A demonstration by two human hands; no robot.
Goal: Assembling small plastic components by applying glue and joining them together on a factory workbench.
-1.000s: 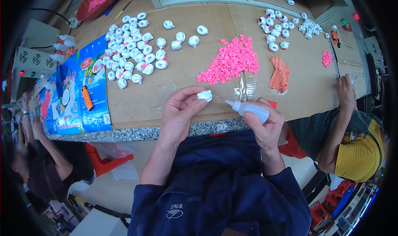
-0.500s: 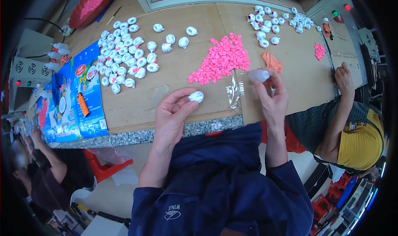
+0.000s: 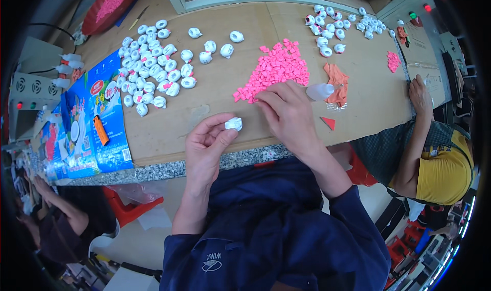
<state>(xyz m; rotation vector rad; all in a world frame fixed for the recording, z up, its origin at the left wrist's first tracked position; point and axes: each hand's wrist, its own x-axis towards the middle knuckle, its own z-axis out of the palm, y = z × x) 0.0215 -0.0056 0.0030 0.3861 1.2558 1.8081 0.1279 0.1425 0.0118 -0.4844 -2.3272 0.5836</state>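
White plastic piece (image 3: 233, 123) sits pinched in the left hand (image 3: 207, 148) grip; right hand (image 3: 287, 112) grip, closed around a squeeze bottle (image 3: 320, 91), touches the pink pile (image 3: 276, 68) on the cardboard-topped counter (image 3: 215, 94).

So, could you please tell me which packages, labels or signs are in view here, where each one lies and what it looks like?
Flattened glossy blue printed packaging sheet: far left of the wooden worktable, with red, white and orange patches.
Small clear plastic bag: beside the right hand, crumpled, partly under orange scraps.
Grey control box: left edge, with red and green lamps.
No screen visible.
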